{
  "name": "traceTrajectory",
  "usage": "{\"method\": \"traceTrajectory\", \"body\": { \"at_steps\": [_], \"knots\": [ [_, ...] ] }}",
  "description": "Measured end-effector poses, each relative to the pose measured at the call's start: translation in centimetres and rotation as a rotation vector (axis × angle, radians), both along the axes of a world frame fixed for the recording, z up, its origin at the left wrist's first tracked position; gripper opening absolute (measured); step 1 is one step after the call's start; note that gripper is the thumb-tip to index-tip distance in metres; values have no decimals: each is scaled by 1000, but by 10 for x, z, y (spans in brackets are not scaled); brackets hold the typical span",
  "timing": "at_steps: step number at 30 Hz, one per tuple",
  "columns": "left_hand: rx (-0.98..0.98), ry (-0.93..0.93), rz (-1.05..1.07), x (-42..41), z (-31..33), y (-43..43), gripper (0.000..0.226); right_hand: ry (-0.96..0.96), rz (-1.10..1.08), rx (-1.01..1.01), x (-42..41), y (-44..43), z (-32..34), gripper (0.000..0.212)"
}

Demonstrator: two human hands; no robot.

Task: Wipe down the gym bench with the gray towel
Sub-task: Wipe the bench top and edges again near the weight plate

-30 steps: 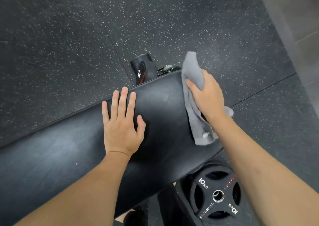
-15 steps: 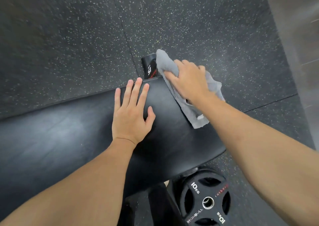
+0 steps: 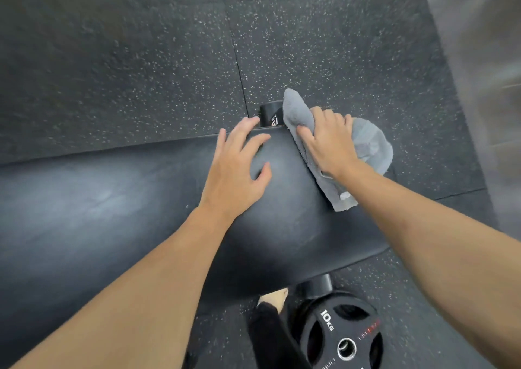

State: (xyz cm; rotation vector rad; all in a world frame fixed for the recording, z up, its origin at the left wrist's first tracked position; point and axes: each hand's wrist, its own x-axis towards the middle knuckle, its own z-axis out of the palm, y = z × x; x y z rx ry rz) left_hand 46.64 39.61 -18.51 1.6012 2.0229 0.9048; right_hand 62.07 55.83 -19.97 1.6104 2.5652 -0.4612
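The black padded gym bench runs across the view from the left to its right end. My right hand presses the gray towel against that right end; the towel hangs over the end edge and bunches past the far corner. My left hand rests on the pad just left of the towel. Its fingers are spread and slightly arched, with the tips at the bench's far edge, and it holds nothing.
A black 10 kg weight plate lies on the floor under the bench's near right corner. A black bench foot sticks out beyond the far edge. Speckled dark rubber flooring surrounds the bench. My foot and dark trouser leg show below.
My right hand has slid the towel along the bench's end toward the far corner. My left hand has lifted from flat to arched and shifted toward the far edge.
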Motion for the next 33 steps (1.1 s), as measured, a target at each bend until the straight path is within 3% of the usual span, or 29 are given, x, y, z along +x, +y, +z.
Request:
{"method": "traceTrajectory", "body": {
  "at_steps": [4, 9, 14, 19, 23, 27, 30, 33],
  "knots": [
    [-26, 223, 195, -78, 2, -84, 42, 63, 76, 12, -46, -48, -4, 59],
    [-379, 472, 521, -153, -16, -211, 59, 83, 81, 32, -84, -83, -5, 64],
    [-380, 457, 515, -160, -30, -219, 64, 20, 59, 29, -132, -92, 4, 43],
    [-386, 443, 515, -163, -32, -225, 63, 85, 270, -115, -249, -153, 1, 23],
    [-352, 438, 540, -163, -33, -226, 62, 162, 392, -80, -300, -202, -3, 29],
    [-313, 396, 534, -164, -31, -226, 60, 209, 453, -75, -285, -192, -3, 29],
    [-207, 315, 486, -179, -27, -239, 55, 199, 397, -47, -267, -180, 0, 31],
    [-205, 380, 551, -230, -21, -275, 51, 199, 331, 6, -257, -178, 2, 40]
  ]
}}
